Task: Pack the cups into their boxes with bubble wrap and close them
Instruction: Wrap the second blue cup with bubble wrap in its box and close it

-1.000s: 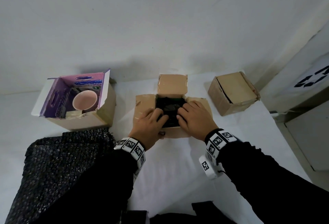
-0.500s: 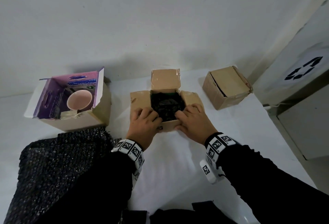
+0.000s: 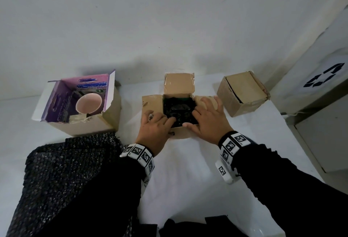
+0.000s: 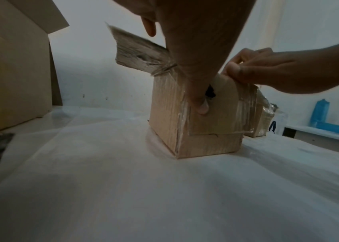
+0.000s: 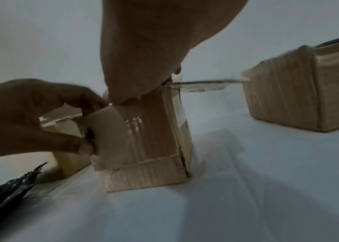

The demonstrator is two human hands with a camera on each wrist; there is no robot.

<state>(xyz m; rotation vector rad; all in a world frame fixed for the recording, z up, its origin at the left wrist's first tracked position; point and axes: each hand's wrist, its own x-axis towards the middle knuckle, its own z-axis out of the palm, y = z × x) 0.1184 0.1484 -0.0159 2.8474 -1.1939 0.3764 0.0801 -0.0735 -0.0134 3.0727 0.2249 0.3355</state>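
the small brown box (image 3: 178, 105) sits mid-desk (image 3: 188, 171), flaps still open: the far flap stands up, the side flaps lie out, and the near flap hangs down the front. black bubble wrap (image 3: 178, 108) fills the opening, and any cup inside is hidden under it. the left hand (image 3: 155, 129) pinches the near flap (image 4: 222, 104), thumb on its front face and fingers curled over the edge. the right hand (image 3: 208, 120) curls over the same edge with its thumb against it, while its outer fingers lie spread over the right side flap.

the cardboard looks thin, creased and patched with glossy tape, so it should bend easily and may slip where it is taped. the bare flap edges seem the best hold. the wrap is soft and springy and will likely push back on the flaps. a wrapped cup would be fragile, so gentle pressing suits it.

a pink cup (image 3: 88, 103) waits unwrapped in the purple-lined box (image 3: 62, 105) at left, with the spare bubble wrap sheet (image 3: 66, 171) in front. a closed box (image 3: 243, 93) stands at right.
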